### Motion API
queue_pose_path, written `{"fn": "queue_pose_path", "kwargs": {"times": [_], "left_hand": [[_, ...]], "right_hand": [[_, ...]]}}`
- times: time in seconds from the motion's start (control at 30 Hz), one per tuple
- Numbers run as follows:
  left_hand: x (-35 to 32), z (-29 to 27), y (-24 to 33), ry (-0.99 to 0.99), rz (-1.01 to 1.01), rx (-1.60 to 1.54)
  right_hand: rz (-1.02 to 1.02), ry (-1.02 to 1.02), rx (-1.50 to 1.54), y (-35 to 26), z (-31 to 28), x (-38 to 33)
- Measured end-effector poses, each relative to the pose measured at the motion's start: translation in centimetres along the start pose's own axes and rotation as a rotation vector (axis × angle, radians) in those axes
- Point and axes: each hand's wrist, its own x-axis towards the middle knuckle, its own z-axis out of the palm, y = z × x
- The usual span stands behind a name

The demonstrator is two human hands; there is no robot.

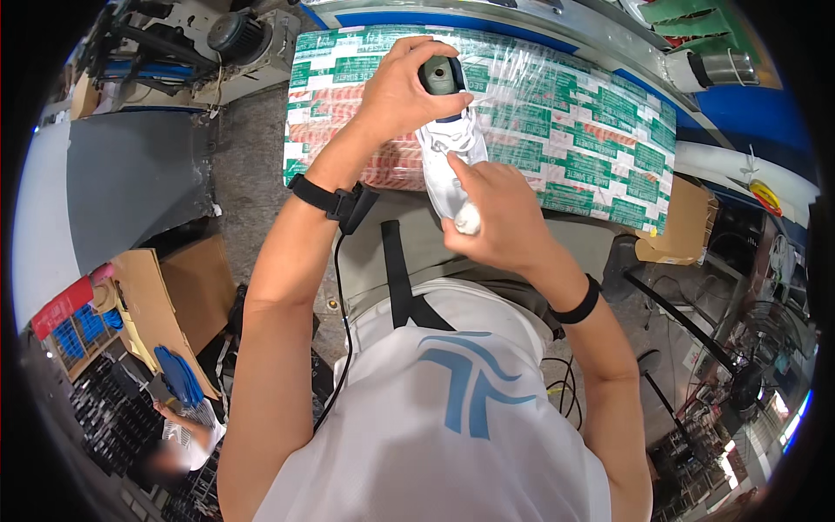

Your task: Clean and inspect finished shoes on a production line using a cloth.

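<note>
A white lace-up shoe [445, 174] points its toe toward me, with a dark green shoe last [440, 76] filling its opening. My left hand [396, 91] is closed round the collar and heel end, thumb on one side and fingers on the other. Over the toe end, my right hand [503, 209] pinches a small white wad [468, 219], perhaps cloth, between thumb and curled fingers. Its index finger touches the upper near the laces. The sole is hidden from view.
Beneath the shoe lies a worktop covered in green, white and red printed tape [565, 130]. Behind it runs a metal machine rail [522, 22]. A cardboard box [678, 222] stands at the right, a grey panel [143, 183] at the left. Another person [196, 435] is at the lower left.
</note>
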Motion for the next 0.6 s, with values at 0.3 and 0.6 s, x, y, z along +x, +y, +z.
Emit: {"fn": "queue_pose_path", "kwargs": {"times": [0.3, 0.6], "left_hand": [[-0.2, -0.1, 0.5, -0.031, -0.042, -0.034], [0.4, -1.0, -0.8, -0.13, 0.042, -0.14]], "right_hand": [[0.137, -0.007, 0.16, -1.2, 1.8, 0.6], [0.345, 0.034, 0.737, 0.8, -1.1, -2.3]]}}
